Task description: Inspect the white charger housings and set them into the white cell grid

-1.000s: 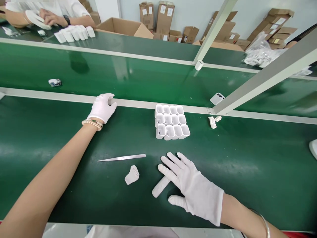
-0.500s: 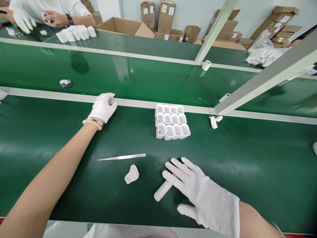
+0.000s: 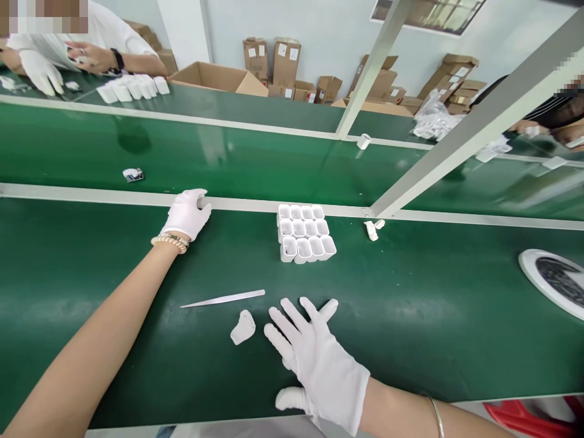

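Observation:
My left hand (image 3: 187, 214), in a white glove, rests on the pale rail; thumb and fingers are apart, with nothing seen between them. My right hand (image 3: 317, 362), also gloved, lies with fingers spread over a white roll (image 3: 329, 309). The roll's middle is hidden under the palm. Left of this hand are a small folded white cloth piece (image 3: 243, 327) and pointed metal tweezers (image 3: 223, 299). Beyond it, several white open-topped plastic cases (image 3: 303, 249) stand in three rows, small dark bits inside some.
Crumpled white pieces (image 3: 371, 230) lie near the slanted metal post (image 3: 410, 164). At right is a round white-rimmed object (image 3: 554, 283). A small white part (image 3: 133, 175) sits behind the rail. A co-worker's gloved hand (image 3: 43, 73) is across the bench, near a cardboard box (image 3: 214, 79).
My right hand has moved left across the bench, and the roll beneath it now shows mainly beyond the fingertips. My left hand stays at the rail. The view has shifted right and up.

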The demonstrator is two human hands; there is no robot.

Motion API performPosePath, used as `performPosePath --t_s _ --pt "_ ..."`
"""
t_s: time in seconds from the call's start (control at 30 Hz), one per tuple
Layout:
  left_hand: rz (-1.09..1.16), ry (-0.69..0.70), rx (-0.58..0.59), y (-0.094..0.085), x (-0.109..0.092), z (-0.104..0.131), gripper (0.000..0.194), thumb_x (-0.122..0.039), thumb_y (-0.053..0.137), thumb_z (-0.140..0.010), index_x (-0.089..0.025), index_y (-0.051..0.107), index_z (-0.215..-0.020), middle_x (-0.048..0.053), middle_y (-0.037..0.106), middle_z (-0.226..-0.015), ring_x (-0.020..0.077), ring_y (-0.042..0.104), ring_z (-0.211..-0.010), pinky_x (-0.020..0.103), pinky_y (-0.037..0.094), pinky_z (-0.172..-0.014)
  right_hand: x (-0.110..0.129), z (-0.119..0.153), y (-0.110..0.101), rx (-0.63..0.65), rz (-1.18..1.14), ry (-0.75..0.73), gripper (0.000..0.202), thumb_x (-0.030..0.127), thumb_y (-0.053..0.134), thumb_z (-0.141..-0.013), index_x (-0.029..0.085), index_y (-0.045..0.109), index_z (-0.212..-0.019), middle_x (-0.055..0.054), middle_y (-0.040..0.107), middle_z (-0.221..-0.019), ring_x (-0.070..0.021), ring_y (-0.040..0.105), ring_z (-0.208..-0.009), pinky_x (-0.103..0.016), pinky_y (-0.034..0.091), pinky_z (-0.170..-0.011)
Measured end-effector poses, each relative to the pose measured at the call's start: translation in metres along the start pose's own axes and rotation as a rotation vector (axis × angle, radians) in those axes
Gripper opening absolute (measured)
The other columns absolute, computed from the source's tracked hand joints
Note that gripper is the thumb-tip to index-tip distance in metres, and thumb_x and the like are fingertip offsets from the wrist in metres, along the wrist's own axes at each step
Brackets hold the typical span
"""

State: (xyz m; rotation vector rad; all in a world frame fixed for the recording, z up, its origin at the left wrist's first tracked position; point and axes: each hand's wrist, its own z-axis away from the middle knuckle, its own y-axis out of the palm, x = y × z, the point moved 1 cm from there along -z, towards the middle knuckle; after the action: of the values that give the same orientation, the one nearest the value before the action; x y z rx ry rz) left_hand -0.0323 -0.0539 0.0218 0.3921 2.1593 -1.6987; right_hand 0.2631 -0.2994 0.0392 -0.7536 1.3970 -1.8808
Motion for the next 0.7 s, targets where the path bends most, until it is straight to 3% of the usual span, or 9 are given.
performPosePath --t_s 0.1,0.27,0.4,0.53,0.63,0.7 --pt "0.001 0.007 0.01 0.003 0.0 -0.001 0.049 -0.028 0.057 -0.084 -0.015 0.061 -0.132 0.015 0.065 -0.134 0.0347 0.06 -0.125 0.047 0.046 -0.111 0.001 0.018 0.01 -0.024 -0.002 -0.015 0.082 0.07 0.04 -0.097 0.015 0.037 -0.157 -0.017 0.036 -0.162 -0.0482 0.03 -0.148 -0.077 0.022 -0.115" --pt "0.0 0.015 -0.001 0.008 0.0 -0.002 0.048 -0.028 0.057 -0.085 -0.018 0.062 -0.131 0.015 0.064 -0.135 0.0353 0.057 -0.13 0.047 0.045 -0.113 0.003 0.037 0.035 0.022 0.024 0.024 0.059 0.047 0.054 -0.096 0.024 0.051 -0.15 -0.01 0.044 -0.16 -0.0436 0.035 -0.147 -0.069 0.013 -0.122" --pt "-0.004 0.019 -0.002 0.009 -0.002 -0.002 0.048 -0.028 0.056 -0.085 -0.018 0.062 -0.131 0.015 0.065 -0.133 0.0361 0.059 -0.128 0.048 0.047 -0.111 -0.005 0.02 0.016 -0.017 -0.033 0.002 0.087 0.075 0.039 -0.094 0.014 0.038 -0.157 -0.016 0.037 -0.163 -0.0454 0.03 -0.148 -0.069 0.021 -0.118" --pt "-0.003 0.03 -0.005 0.008 -0.004 0.001 0.048 -0.029 0.055 -0.085 -0.016 0.062 -0.131 0.016 0.066 -0.132 0.0361 0.059 -0.128 0.048 0.047 -0.111 -0.014 -0.008 -0.009 -0.058 -0.046 0.056 0.093 0.077 0.028 -0.096 0.007 0.034 -0.158 -0.02 0.031 -0.164 -0.0433 0.026 -0.151 -0.064 0.024 -0.117" --pt "-0.004 0.054 -0.014 0.007 -0.002 0.002 0.047 -0.029 0.053 -0.085 -0.016 0.063 -0.129 0.016 0.066 -0.131 0.0352 0.06 -0.126 0.047 0.047 -0.111 -0.016 -0.019 -0.007 -0.122 -0.037 0.054 0.097 0.079 0.028 -0.094 0.006 0.034 -0.157 -0.022 0.033 -0.163 -0.0413 0.027 -0.151 -0.061 0.026 -0.118" --pt "-0.002 0.065 -0.021 0.008 -0.001 0.002 0.045 -0.029 0.053 -0.085 -0.017 0.063 -0.127 0.016 0.067 -0.129 0.0348 0.062 -0.124 0.047 0.048 -0.109 -0.014 -0.02 0.005 -0.14 -0.011 0.051 0.094 0.078 0.04 -0.093 0.01 0.035 -0.158 -0.02 0.036 -0.162 -0.0418 0.029 -0.15 -0.061 0.027 -0.118"
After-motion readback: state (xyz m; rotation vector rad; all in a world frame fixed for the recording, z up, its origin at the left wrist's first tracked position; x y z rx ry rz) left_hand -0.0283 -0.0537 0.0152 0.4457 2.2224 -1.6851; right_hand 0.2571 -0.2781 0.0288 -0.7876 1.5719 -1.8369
